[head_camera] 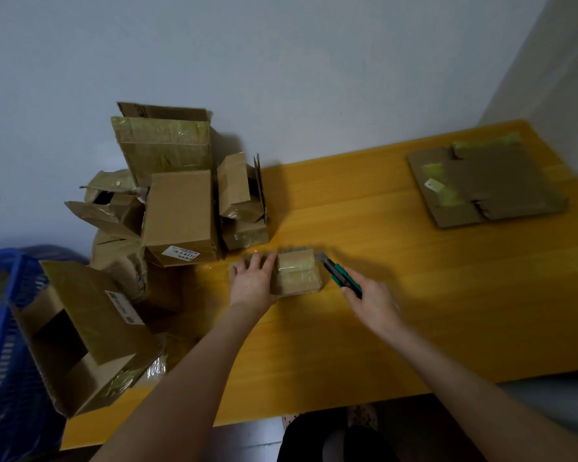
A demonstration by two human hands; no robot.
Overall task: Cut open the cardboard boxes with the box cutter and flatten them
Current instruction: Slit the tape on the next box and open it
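A small taped cardboard box [297, 273] lies on the yellow table [414, 278] in front of me. My left hand [252, 285] rests flat on its left part, fingers straight. My right hand [371, 301] grips a green and black box cutter [339, 275], whose blade end sits at the box's upper right corner. A pile of unflattened cardboard boxes [167, 201] stands at the table's left end. Flattened cardboard [484, 185] lies at the far right.
A blue plastic crate [7, 328] stands at the left edge, with an open box [87, 335] leaning beside it. The wall is close behind the table. The table's near edge runs just in front of my lap.
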